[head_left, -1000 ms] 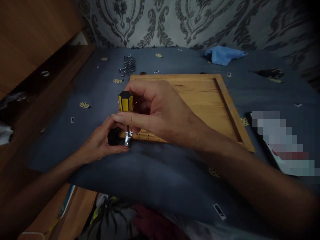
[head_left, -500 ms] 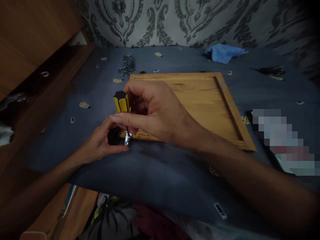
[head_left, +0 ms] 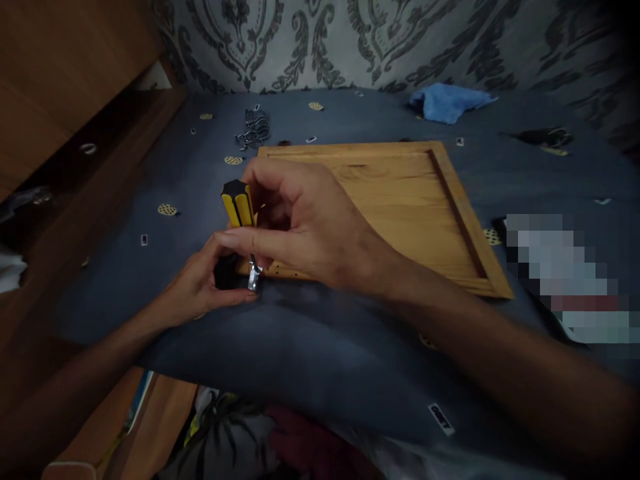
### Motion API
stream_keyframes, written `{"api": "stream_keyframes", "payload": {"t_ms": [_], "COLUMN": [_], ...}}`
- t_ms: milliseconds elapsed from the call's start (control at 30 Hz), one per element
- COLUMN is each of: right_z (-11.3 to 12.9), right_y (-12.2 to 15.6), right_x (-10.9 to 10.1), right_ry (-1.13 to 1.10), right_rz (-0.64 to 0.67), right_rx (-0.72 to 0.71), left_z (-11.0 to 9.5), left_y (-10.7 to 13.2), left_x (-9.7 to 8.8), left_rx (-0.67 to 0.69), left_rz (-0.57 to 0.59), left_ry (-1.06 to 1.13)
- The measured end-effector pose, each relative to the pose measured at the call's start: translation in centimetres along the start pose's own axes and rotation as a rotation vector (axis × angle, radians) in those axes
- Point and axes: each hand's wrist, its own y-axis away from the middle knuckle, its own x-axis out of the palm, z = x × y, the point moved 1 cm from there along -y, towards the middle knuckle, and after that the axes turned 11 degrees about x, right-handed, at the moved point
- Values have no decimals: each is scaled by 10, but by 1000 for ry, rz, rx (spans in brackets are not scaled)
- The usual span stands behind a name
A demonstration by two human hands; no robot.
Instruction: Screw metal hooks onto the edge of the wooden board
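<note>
My right hand (head_left: pixel 305 223) is closed around a screwdriver with a yellow and black handle (head_left: pixel 237 202), held almost upright with its tip down at a small metal bracket (head_left: pixel 254 276). The bracket sits at the near left corner of a framed wooden panel (head_left: pixel 400 200) lying on a dark blue bed sheet (head_left: pixel 320 347). My left hand (head_left: pixel 203 287) pinches the bracket and the panel's corner from the left, thumb and fingers pressed together. A row of small holes shows along the panel's near edge.
A pile of metal hooks (head_left: pixel 254 130) lies beyond the panel at the back left. A blue cloth (head_left: pixel 447 101) rests near the patterned wall. A wooden cabinet (head_left: pixel 60 100) stands to the left. A blurred-out object (head_left: pixel 565 273) lies at the right.
The screwdriver handle has tilted and shifted slightly left as my right hand turns it. My left hand stays at the bracket.
</note>
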Motion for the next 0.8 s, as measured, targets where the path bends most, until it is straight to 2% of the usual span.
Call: {"api": "stream_keyframes", "payload": {"t_ms": [100, 233, 300, 433, 633, 700, 800], "right_z": [1, 2, 1, -2, -5, -4, -1], "right_y": [0, 1, 1, 0, 0, 0, 1], "right_x": [-3, -5, -4, 2, 6, 4, -1], "right_ry": [-72, -127, -146, -121, -178, -166, -153], "right_rz": [54, 197, 190, 94, 15, 32, 134], "right_rx": [7, 14, 8, 36, 2, -5, 7], "left_z": [-2, -3, -2, 2, 2, 2, 0], "left_y": [-2, -4, -3, 1, 2, 1, -1], "left_x": [0, -2, -1, 1, 2, 1, -1], "left_rx": [30, 11, -1, -26, -50, -19, 4], "left_rz": [-1, -8, -19, -50, -28, -32, -9], "left_ry": [10, 27, 33, 21, 54, 45, 42]}}
